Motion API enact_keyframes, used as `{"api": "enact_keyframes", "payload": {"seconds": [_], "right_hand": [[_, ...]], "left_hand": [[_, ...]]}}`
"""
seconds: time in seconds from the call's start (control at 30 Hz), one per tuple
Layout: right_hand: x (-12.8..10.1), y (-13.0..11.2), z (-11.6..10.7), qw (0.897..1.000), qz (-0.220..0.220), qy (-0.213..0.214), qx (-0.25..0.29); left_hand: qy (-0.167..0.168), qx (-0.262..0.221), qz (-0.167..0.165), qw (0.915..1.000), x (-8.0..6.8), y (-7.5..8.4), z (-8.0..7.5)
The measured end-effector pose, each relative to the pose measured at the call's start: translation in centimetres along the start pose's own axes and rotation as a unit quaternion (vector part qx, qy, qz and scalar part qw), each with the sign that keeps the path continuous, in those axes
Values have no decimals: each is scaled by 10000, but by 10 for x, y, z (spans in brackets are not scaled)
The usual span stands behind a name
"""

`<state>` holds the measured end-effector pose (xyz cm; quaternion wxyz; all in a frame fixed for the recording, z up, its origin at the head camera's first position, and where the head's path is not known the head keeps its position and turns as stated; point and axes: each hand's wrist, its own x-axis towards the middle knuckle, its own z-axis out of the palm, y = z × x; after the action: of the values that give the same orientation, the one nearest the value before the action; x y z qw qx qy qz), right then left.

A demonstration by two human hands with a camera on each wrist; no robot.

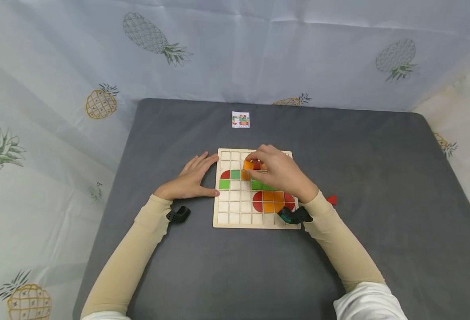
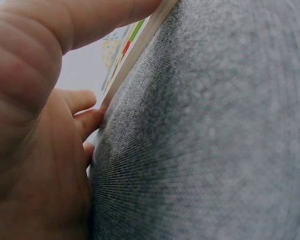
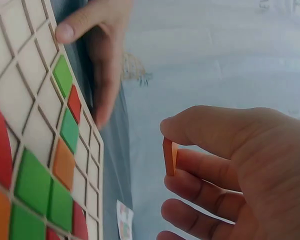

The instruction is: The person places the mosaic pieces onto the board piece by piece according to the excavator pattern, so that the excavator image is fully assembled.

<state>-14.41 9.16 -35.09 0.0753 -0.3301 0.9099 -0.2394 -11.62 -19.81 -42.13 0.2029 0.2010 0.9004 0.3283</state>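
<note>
A wooden grid board (image 1: 229, 212) lies on the grey table, with green, orange and red tiles set in its cells. My right hand (image 1: 276, 171) hovers over the board's upper middle and pinches an orange square tile (image 1: 248, 165) between thumb and fingers; in the right wrist view the orange tile (image 3: 168, 156) shows edge-on, clear above the board (image 3: 25, 70). My left hand (image 1: 191, 178) lies flat on the table with its fingers straight against the board's left edge. The left wrist view shows that hand (image 2: 35, 100) pressed beside the board's edge (image 2: 135, 50).
A small picture card (image 1: 240, 119) lies beyond the board. A loose red piece (image 1: 332, 200) sits on the table right of the board. The grey table (image 1: 379, 178) is edged by a pineapple-print cloth (image 1: 59, 89) at the back and sides.
</note>
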Motion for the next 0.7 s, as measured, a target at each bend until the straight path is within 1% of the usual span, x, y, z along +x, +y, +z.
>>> {"api": "enact_keyframes", "payload": {"seconds": [0.2, 0.33, 0.47, 0.6, 0.7], "right_hand": [[9, -14, 21, 9985, -498, -110, -208], [10, -19, 34, 9965, -754, -225, -295], [9, -23, 46, 9941, -977, -212, -430], [8, -27, 57, 9923, -1099, -261, -512], [6, -28, 62, 9921, -1050, -359, -582]], "left_hand": [[-44, -55, -80, 9999, -2, 2, -3], [-15, -78, -24, 10000, -2, 1, 0], [70, 39, 80, 9999, -1, 1, 1], [117, 103, 54, 9999, 0, 1, 2], [124, 108, 57, 9998, 1, 2, 2]]}}
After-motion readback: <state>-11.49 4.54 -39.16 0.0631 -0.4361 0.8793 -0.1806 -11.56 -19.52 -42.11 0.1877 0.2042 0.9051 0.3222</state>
